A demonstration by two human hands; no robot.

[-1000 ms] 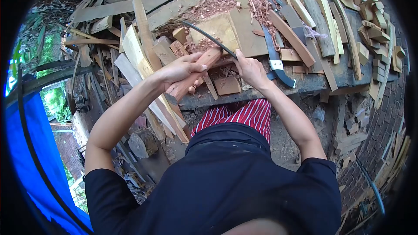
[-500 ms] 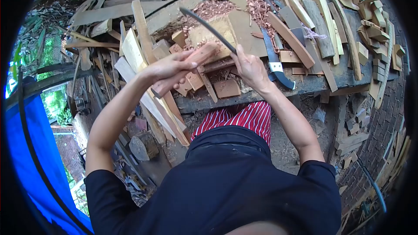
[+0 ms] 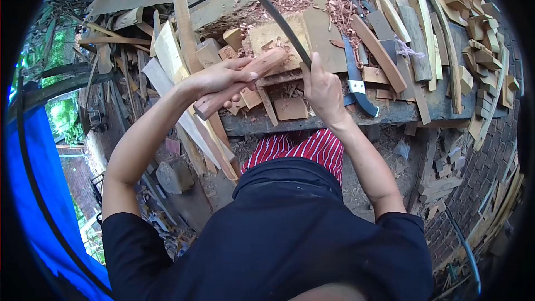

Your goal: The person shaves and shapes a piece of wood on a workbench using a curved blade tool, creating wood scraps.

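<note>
My left hand is wrapped round a reddish piece of wood, which slants up to the right with its far end over a pale chopping block. Gripped in my right hand is a machete, its long dark curved blade pointing up and to the left, apart from the wood. My fist hides its handle. Wood shavings lie on and behind the block. Small cut blocks sit at the bench's front edge below the wood.
On the bench, a second large knife with a black-and-white handle lies right of my right hand. Long wood strips and stacked wood pieces fill the right side. Planks lean at the left. A blue tarp hangs far left.
The machete has risen, its blade swinging steeper and away from the wood. My left hand still holds the reddish wood in nearly the same place. The whole view has shifted slightly.
</note>
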